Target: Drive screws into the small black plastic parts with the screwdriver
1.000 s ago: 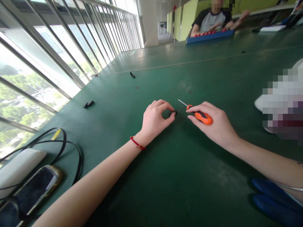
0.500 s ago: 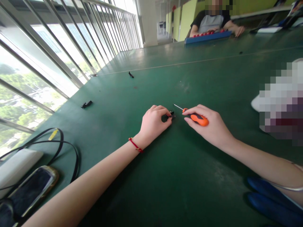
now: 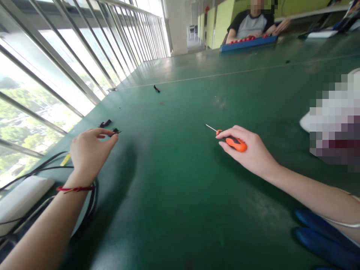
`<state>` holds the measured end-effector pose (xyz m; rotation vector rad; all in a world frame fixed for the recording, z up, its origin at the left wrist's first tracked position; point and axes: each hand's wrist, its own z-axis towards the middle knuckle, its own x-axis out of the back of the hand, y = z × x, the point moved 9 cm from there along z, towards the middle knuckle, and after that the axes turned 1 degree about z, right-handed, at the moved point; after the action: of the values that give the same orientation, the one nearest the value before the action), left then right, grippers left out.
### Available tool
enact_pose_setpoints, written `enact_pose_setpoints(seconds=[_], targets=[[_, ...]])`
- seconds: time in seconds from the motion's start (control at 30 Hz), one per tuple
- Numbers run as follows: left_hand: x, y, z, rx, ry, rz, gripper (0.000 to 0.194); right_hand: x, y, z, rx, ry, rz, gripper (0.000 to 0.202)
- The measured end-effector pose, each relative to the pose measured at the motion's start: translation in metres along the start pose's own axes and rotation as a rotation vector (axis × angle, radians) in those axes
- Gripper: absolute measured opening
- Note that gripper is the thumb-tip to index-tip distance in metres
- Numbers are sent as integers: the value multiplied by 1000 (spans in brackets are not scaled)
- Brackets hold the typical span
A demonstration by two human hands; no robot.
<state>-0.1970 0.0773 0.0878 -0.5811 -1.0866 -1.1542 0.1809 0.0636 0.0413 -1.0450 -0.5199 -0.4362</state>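
Observation:
At the left of the green table [image 3: 174, 161], my left hand [image 3: 91, 150] pinches a small black part [image 3: 116, 131] between thumb and fingers. Just behind that hand lies another black piece [image 3: 105, 123], partly hidden by it. My right hand [image 3: 247, 150], right of the middle, is closed round the orange and black handle of a screwdriver [image 3: 236, 144]. The screwdriver's thin metal shaft points up and to the left, touching nothing.
A small black piece [image 3: 156, 89] lies farther back. Black cables [image 3: 36, 170] and a white box [image 3: 24, 200] sit at the lower left, beside a railing. Across the table a person [image 3: 253, 24] sits behind a blue tray [image 3: 249, 44]. Blue objects [image 3: 323, 234] are at the lower right.
My left hand has moved far to the left with the small black part, from near the screwdriver tip to beside the black piece. My right hand has hardly moved.

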Motion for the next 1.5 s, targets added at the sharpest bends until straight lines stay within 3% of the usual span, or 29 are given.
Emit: enact_pose_setpoints(seconds=[0.1, 0.37, 0.63, 0.97, 1.5], targets=[[-6, -23, 1, 72, -74, 85, 39, 0, -1, 0, 7, -4, -9, 12], [-25, -44, -2, 188, -223, 3, 44, -1, -1, 1, 6, -18, -10, 12], [-16, -66, 3, 282, -126, -121, 44, -2, 0, 0, 10, -24, -13, 12], [-24, -62, -2, 306, -213, -129, 43, -3, 0, 0, 12, -31, -4, 12], [-28, -65, 1, 282, -221, -110, 46, -4, 0, -1, 18, -48, 0, 12]])
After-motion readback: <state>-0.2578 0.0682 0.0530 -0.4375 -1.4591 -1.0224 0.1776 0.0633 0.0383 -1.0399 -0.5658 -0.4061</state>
